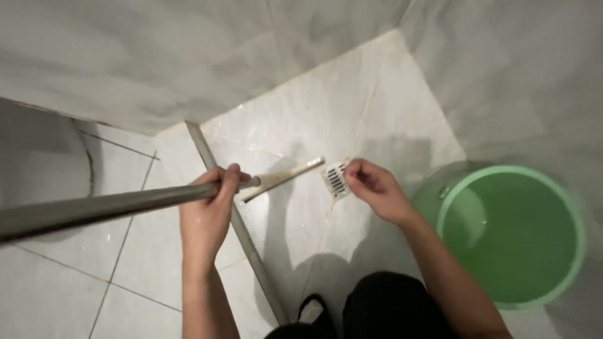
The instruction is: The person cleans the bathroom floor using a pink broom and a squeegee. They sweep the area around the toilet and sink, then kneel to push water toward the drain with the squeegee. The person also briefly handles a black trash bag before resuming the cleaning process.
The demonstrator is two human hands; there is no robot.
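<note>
My left hand (pixel 210 210) grips a long metal handle (pixel 94 210) that runs in from the left edge. At its far end a pale squeegee blade (pixel 286 177) rests slanted on the white floor tiles. My right hand (pixel 374 188) pinches the edge of a small square slotted drain cover (pixel 336 180), held tilted just above the floor beside the blade's tip. Both forearms reach in from the bottom of the view.
A light green plastic bucket (pixel 568 207) stands at the right against the grey tiled wall. A raised threshold strip (pixel 242 235) crosses the floor diagonally. My dark-clothed legs and a sandal (pixel 312 312) show at the bottom. Walls meet in a corner at the top.
</note>
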